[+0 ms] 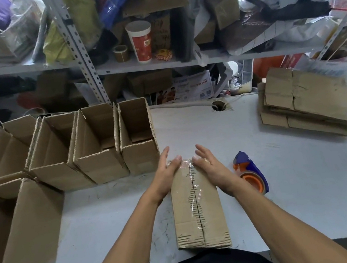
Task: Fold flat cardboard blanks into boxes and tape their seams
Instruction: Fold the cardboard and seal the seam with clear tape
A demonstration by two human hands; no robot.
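step: smoothing clear tape on brown cardboard box (197, 205) seam | left hand (167, 173), right hand (210, 166) flat, fingers straight, pressing far edge | next, likely: upend box beside open brown boxes (100, 147)

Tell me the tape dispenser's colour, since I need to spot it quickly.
Blue body, orange core, seen in the head view: tape dispenser.

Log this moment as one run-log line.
step: smoothing tape on seam | box: flaps closed, taped | left hand: flat on far end | right hand: flat on far end | tape dispenser: on table, right
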